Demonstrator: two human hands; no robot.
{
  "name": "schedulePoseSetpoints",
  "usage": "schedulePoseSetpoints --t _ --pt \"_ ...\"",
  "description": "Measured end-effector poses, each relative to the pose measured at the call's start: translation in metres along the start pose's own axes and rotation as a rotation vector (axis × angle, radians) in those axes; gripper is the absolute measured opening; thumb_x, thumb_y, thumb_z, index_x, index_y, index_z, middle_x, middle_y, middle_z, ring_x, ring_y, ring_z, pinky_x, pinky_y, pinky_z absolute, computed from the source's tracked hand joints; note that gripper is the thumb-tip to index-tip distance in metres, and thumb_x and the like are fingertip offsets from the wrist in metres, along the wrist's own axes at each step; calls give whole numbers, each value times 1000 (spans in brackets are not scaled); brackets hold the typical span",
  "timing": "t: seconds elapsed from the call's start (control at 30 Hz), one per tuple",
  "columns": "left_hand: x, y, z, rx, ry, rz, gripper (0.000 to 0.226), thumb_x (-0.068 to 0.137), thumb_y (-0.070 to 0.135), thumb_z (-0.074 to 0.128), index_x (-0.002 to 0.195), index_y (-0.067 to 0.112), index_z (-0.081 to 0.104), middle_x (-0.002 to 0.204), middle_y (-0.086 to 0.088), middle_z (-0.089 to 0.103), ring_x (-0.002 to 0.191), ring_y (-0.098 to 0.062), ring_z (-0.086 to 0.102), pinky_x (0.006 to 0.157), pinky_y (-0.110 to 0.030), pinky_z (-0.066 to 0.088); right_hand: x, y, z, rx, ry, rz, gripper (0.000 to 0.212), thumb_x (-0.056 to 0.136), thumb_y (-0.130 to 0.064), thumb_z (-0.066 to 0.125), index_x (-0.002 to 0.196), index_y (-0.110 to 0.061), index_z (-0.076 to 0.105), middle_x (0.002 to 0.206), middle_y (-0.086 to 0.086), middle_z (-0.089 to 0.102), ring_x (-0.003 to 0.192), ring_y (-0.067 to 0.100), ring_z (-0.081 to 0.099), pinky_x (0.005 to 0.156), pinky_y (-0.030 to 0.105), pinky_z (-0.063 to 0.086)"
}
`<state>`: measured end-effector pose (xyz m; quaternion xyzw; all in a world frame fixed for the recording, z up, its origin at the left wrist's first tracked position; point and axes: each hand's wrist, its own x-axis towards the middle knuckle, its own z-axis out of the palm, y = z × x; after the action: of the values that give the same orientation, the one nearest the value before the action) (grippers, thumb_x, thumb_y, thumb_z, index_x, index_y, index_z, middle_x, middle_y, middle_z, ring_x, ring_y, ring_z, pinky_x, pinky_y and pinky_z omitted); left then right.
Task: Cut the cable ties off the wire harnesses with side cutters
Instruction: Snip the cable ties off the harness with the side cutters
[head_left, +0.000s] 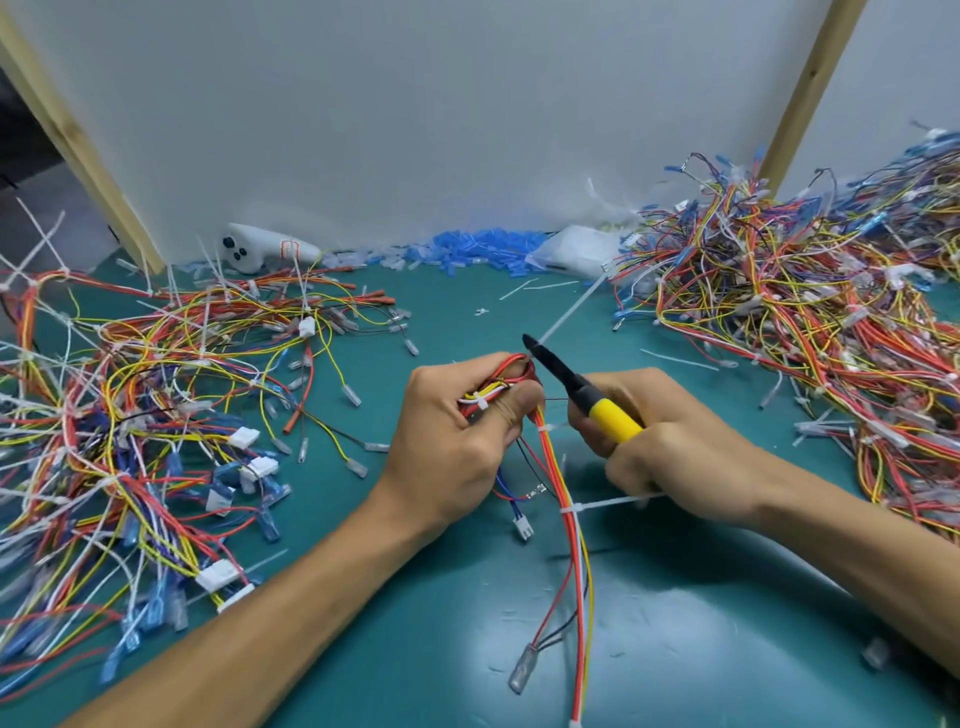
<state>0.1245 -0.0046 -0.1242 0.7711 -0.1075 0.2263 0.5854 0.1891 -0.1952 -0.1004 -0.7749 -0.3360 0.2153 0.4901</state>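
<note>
Holding the wire harness (550, 454) bunched firmly in the left hand (457, 431) at mid-table, with the right hand (675, 457) wrapped round the yellow-handled side cutters (615, 421), set the tips flush against the cable tie (571, 310) at its head, clear of insulation, then squeeze.

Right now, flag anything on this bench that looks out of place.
A white plastic handheld controller with black buttons lies against the back wall behind the left heap of coloured wire harnesses. It is no wiring part or tool.
</note>
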Motion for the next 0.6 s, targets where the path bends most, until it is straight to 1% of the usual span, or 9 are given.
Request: schedulePoseSetpoints --t 0.1,0.13,0.2,0.23,0.3,0.37,0.43,0.5,0.6 --pt "0 -1 1 -43 -19 -29 29 97 12 62 69 18 57 54 6 36 49 -14 29 49 -25 26 1 2 3 81 -35 21 32 45 0 48 74 -4 36 70 11 30 58 20 22 44 21 26" --pt "-1 -3 0 -47 -29 -34 30 95 11 62 68 20 57 54 7 36 49 -12 29 49 -23 26 3 2 0 202 -5 27 32 44 1 46 71 -10 34 69 10 27 58 20 20 44 22 21" --pt "-6 -4 -2 7 -76 -24 33 92 10 64 65 28 56 53 10 37 49 -9 30 49 -21 26 8 3 -22 603 189 47 38 43 2 41 71 -21 29 66 1 22 56 17 14 47 20 12" --pt "-8 -5 -2 29 -89 -26 33 92 10 64 65 29 56 52 10 37 49 -9 30 49 -21 26 10 3 -37 705 314 8 40 42 2 40 72 -23 27 66 -2 20 57 15 12 48 20 11" --pt "-8 -5 -2 -15 -54 -55 28 92 11 63 66 20 58 53 10 37 49 -9 30 49 -21 26 8 4 -54 612 456 -64 42 41 2 41 72 -22 25 66 0 18 60 15 12 49 20 11" --pt "-5 -4 -1 -72 5 -68 26 93 11 62 68 6 59 54 6 37 48 -9 31 48 -20 27 8 4 -45 460 382 -61 40 39 4 42 69 -19 29 65 4 21 59 17 16 49 25 12" --pt "-4 -5 0 -108 33 -58 25 95 10 61 71 2 60 53 0 37 46 -9 31 47 -20 27 8 3 -24 359 200 -68 35 39 4 44 69 -13 38 64 7 30 59 19 22 49 33 15" --pt "-4 -9 -3 -118 66 -50 26 96 12 61 73 -1 61 50 -4 39 44 -10 33 46 -20 28 8 1 -11 408 27 -69 39 41 4 43 77 -7 52 71 13 43 61 23 34 51 35 26" --pt "-1 -12 -6 -97 101 -50 29 97 17 61 78 -5 65 47 -4 44 44 -15 36 49 -24 31 7 4 -14 610 -106 -36 65 42 2 44 104 3 65 87 22 56 74 30 54 63 39 46"
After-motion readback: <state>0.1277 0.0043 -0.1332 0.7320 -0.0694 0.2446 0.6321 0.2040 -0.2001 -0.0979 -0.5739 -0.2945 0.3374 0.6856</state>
